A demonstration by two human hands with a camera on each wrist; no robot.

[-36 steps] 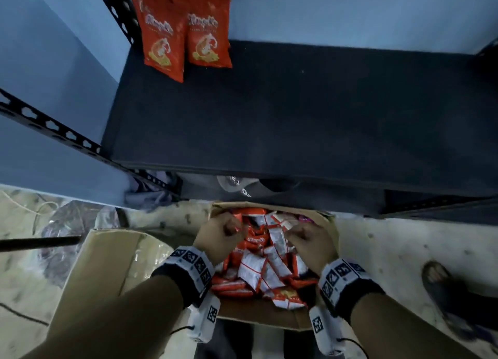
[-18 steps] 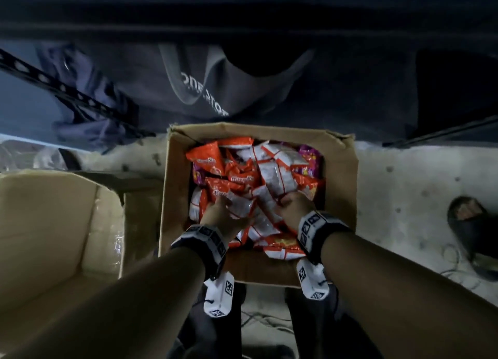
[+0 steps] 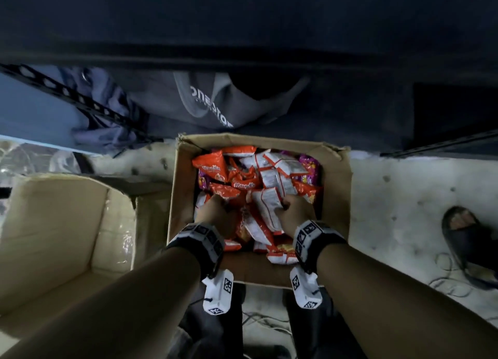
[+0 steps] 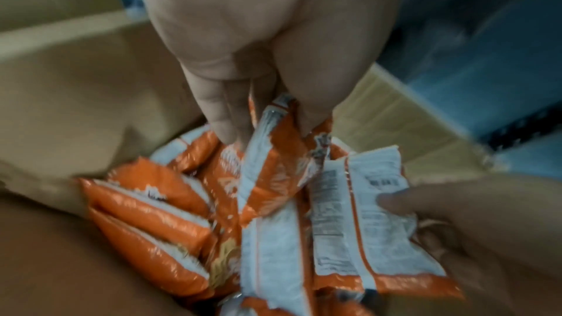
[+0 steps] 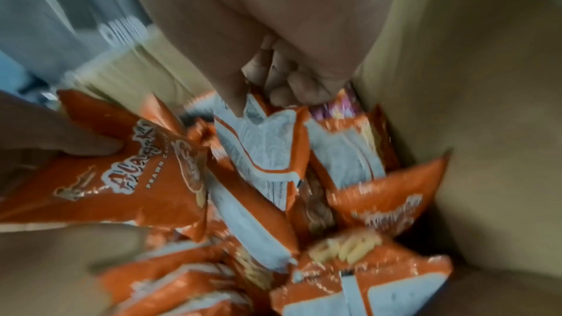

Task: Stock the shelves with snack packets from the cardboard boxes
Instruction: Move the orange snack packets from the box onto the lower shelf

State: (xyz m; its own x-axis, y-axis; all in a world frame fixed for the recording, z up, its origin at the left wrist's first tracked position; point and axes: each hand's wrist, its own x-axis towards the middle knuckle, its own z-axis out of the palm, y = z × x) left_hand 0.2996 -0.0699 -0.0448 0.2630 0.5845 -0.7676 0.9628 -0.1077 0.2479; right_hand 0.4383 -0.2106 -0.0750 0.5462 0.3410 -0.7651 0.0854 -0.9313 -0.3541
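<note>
An open cardboard box (image 3: pixel 335 194) on the floor holds several orange-and-white snack packets (image 3: pixel 275 170). Both my hands are inside it. My left hand (image 3: pixel 215 210) pinches the top edge of an orange packet (image 4: pixel 273 165) between thumb and fingers; the same orange packet (image 5: pixel 121 177) shows its printed front in the right wrist view. My right hand (image 3: pixel 295 210) grips a white-backed packet (image 3: pixel 266 202) by its upper end, thumb over the white-backed packet (image 5: pixel 261 148) and fingers curled behind. The dark shelf (image 3: pixel 242 21) runs across the top of the head view.
A second, open cardboard box (image 3: pixel 54 224) stands on the left. Grey clothing (image 3: pixel 204 100) lies under the shelf behind the snack box. A perforated metal shelf rail (image 3: pixel 67 94) slants at the left. A foot in a sandal (image 3: pixel 469 234) and loose cables (image 3: pixel 447 277) are on the right.
My head has tipped down from the shelf with two stocked packets to the box. Both hands have gone deeper into the packets and closed on one each.
</note>
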